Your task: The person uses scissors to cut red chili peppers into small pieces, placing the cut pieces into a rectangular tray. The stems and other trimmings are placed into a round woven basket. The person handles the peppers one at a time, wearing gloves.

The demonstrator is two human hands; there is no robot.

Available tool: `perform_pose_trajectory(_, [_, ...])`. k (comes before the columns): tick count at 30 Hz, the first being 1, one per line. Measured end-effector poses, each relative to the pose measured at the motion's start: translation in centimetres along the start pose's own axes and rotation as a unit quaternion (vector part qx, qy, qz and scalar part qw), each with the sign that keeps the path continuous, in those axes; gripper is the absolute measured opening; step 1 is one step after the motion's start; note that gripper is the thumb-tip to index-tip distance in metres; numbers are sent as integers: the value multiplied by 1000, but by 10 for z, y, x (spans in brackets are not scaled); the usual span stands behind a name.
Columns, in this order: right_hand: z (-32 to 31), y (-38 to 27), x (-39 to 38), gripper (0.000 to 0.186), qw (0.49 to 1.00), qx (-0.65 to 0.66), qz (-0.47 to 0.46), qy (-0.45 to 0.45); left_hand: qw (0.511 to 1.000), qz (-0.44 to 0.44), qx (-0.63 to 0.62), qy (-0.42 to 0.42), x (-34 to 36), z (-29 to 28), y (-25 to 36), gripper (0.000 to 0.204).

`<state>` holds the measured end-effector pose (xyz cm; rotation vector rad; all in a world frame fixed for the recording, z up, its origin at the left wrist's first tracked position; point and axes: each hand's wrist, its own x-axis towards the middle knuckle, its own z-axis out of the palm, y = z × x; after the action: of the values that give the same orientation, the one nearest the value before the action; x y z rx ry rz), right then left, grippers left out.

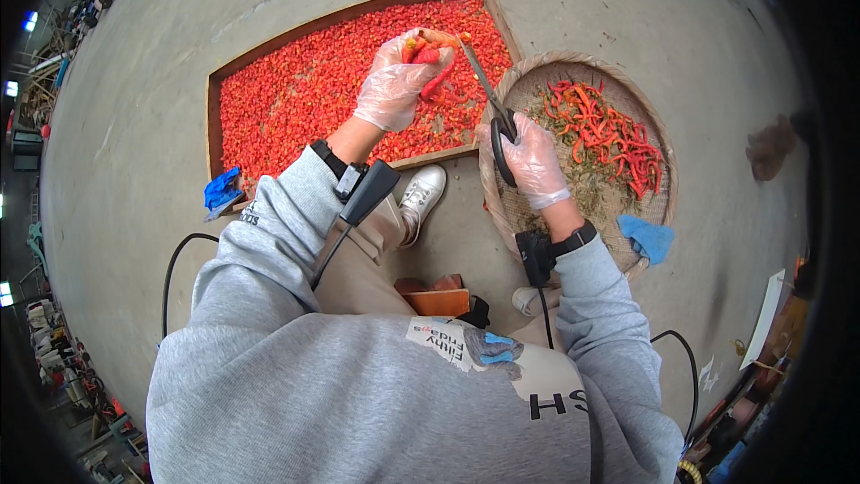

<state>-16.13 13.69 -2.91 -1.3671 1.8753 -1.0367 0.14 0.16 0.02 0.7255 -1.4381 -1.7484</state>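
Probable cutting step: gloved left hand (pixel 391 94) closed around red chillies (pixel 435 82) above wooden frame (pixel 503 25) of chopped chilli (pixel 291 112), far left; right hand (pixel 535 164), apart from left, gripping scissors (pixel 485 77), tips near chilli end. Whole chillies (pixel 602 129) in woven winnowing basket (pixel 660 97), right. Next snip likely calls for steady left grip, clear of blades.

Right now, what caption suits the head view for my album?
Left hand holding peppers, right hand scissors, over a tray of red pieces and a basket with more peppers.
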Motion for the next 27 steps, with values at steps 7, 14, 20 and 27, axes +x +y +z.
perform_pose_trajectory(7, [2, 8, 3, 46, 1000, -18, 4, 2, 999, -33, 25, -21, -1, 4, 1, 15])
perform_pose_trajectory(14, [3, 11, 6, 50, 999, -17, -26, 15, 997, -39, 42, -47, -1, 7, -1, 16])
perform_pose_trajectory(20, [-1, 3, 6, 48, 1000, -20, -11, 2, 996, -39, 37, -65, -2, 6, -1, 15])
perform_pose_trajectory(27, [1, 7, 6, 42, 992, 105, 54, -50, 994, -24, 98, -54, -2, 2, -5, 15])
